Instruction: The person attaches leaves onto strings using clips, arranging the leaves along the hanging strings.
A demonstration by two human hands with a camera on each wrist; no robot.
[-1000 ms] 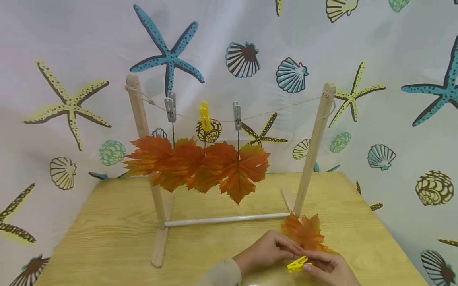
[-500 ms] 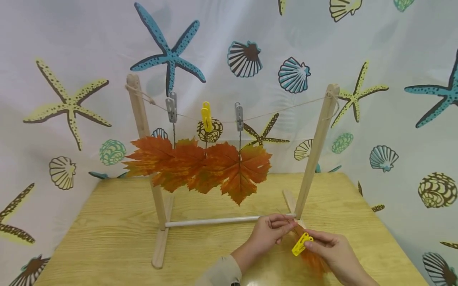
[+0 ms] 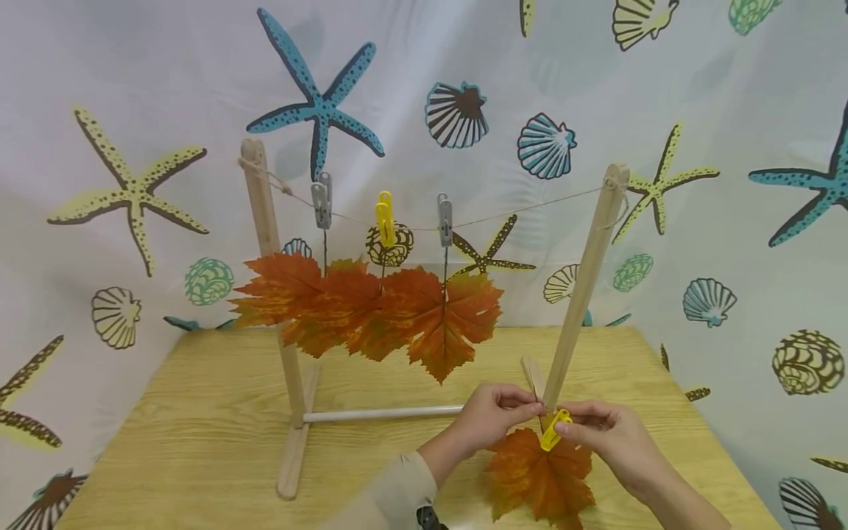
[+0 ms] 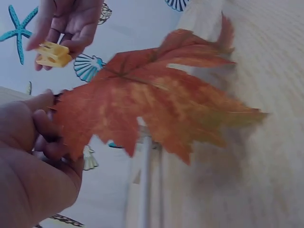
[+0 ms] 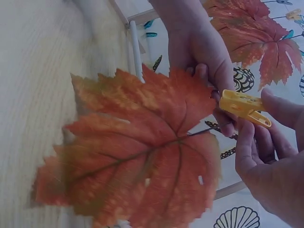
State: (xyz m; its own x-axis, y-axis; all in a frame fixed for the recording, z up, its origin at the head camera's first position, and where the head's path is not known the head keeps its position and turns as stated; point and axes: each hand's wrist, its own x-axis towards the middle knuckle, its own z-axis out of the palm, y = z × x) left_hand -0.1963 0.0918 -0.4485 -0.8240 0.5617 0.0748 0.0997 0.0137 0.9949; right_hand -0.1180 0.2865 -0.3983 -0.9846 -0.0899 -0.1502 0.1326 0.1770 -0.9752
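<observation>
Hands meet low in front of the right post, just above the surface (image 3: 218, 412). Left hand (image 3: 493, 416) pinches the thin dark stem of an orange maple leaf (image 3: 538, 475), fingers curled tight on it; the leaf hangs blade-down from that pinch, its tip near the surface's front edge. Leaf looks like fabric or plastic: matte, lobed with jagged edges, dark veins, orange fading to yellow-green at some tips. Right hand (image 3: 606, 434) grips a yellow clothespin (image 3: 552, 430) between thumb and fingers, right at the leaf's stem end; whether the pin already bites the stem can't be told. Pin is moulded plastic, flat-sided, slotted, glossy. Behind stands a rack (image 3: 583, 280): two bare light-wood posts, flat wooden feet, a white round rod between the bases, a thin twine string (image 3: 530, 200) tied across the tops. On the string sit three pins, grey, yellow, grey, each holding one of three hanging leaves (image 3: 371, 309) of the same kind, overlapping. Surface is pale wood-grain laminate. Backdrop (image 3: 132, 88) is a white sheet printed with starfish and shells in teal, yellow and brown. No readable writing or brand marks anywhere.
</observation>
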